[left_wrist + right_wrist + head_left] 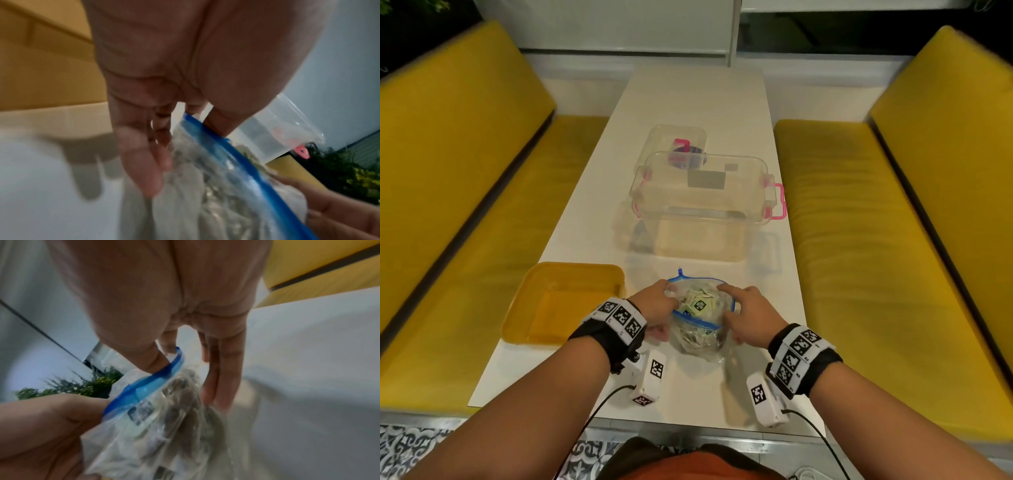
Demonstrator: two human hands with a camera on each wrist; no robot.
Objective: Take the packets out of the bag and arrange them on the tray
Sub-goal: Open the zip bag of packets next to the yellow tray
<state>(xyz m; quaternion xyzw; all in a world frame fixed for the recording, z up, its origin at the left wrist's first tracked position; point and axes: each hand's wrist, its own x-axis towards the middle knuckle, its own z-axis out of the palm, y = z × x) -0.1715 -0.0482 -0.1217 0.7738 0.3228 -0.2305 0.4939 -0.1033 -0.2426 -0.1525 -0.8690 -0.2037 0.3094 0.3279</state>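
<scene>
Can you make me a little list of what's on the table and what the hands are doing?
bag: clear zip bag with a blue rim, mouth open
packets: many packets inside the bag
left hand: left hand holds the bag's left rim
right hand: right hand holds the right rim
tray: yellow tray, left of the bag
behind: clear box with pink latches

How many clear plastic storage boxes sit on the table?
2. The large clear plastic box with pink latches sits mid-table; a smaller clear box stands directly behind it, partly hidden.
</scene>
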